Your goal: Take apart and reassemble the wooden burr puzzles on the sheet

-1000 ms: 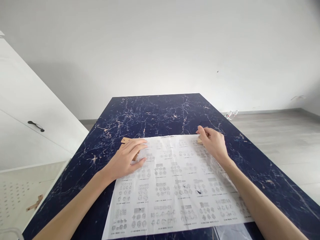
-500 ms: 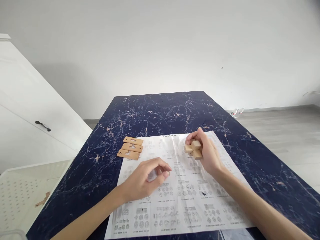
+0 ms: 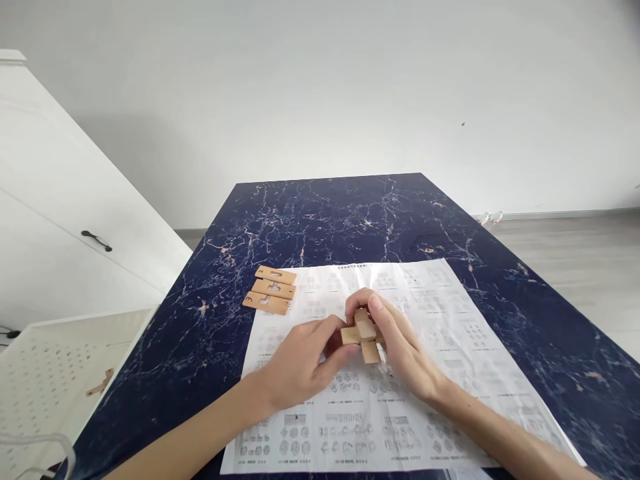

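Note:
A small wooden interlocking block puzzle (image 3: 366, 328), with square arms crossing one another, is held just over the middle of a printed paper sheet (image 3: 420, 300). My right hand (image 3: 400, 343) closes round it from the right, thumb and index finger at its upper part. My left hand (image 3: 310, 353) is closed at the puzzle's left arm, thumb below and fingers behind, partly hidden. To the upper left lie three flat wooden plates (image 3: 274, 288) with numbers and cut-out slots, overlapping the sheet's edge.
The dark blue marbled table (image 3: 320, 220) stretches back to a pale wall. A white cabinet (image 3: 60, 180) with a black handle stands at left. Below it, a perforated white bin (image 3: 55, 373) holds a wooden piece (image 3: 101, 382). A white cable (image 3: 50, 438) crosses the lower left corner.
My right hand has brought the puzzle left and toward me. My left hand has moved right and now grips the puzzle's left side. The view has shifted slightly.

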`<state>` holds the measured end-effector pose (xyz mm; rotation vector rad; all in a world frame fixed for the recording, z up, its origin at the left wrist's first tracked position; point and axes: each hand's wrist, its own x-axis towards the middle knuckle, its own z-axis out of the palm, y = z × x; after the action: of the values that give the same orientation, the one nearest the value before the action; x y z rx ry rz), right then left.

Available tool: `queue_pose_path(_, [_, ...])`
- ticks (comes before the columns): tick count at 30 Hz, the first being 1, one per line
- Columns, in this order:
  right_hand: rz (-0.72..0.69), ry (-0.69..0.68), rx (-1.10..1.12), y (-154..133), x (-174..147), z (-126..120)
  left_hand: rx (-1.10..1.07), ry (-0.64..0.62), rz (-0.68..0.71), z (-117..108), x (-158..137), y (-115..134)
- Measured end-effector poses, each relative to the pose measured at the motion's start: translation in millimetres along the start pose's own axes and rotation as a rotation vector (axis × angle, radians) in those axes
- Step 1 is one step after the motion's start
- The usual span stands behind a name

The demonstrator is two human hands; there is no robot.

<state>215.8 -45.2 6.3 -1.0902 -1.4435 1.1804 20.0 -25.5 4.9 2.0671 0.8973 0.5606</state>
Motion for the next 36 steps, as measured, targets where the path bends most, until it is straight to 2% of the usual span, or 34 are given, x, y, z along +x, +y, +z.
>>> queue_pose_path(2, [0.012, -0.020, -0.008, 2.0, -0.4, -1.2, 0.021, 0.020, 0.039, -0.3, 0.0, -0.4])
queue_pose_path(5, [0.021, 0.021, -0.044, 6.7, 0.8, -4.6, -0.058, 0.067, -0.004, -1.8, 0.5, 0.0])
queue_pose_path(9, [-0.097, 0.125, -0.226, 16.6, 5.0, -12.3, -0.232, 0.174, -0.080, -4.8, 2.0, -0.5])
queue_pose_path(13, [-0.127, 0.073, -0.341, 23.2, 7.3, -19.7, -0.311, 0.181, -0.078, -7.0, 2.9, -2.5])
queue_pose_path(21, [-0.247, 0.002, -0.374, 15.2, 6.1, -20.5, -0.240, 0.189, -0.062, -8.8, 3.2, -0.9])
queue_pose_path(26, [-0.331, 0.020, -0.423, 11.6, 4.1, -18.1, -0.194, 0.328, -0.043, -8.3, 1.2, -5.3])
queue_pose_path(29, [-0.380, -0.009, -0.456, 12.5, 2.7, -17.8, -0.185, 0.291, -0.002, -9.1, -0.1, -8.4])
queue_pose_path(32, [-0.429, -0.023, -0.474, 14.5, 2.0, -16.8, -0.233, 0.192, -0.013, -11.0, -0.8, -9.3])
queue_pose_path(36, [-0.469, -0.026, -0.456, 15.9, 2.0, -15.8, -0.329, 0.145, -0.024, -13.8, 0.5, -12.6])
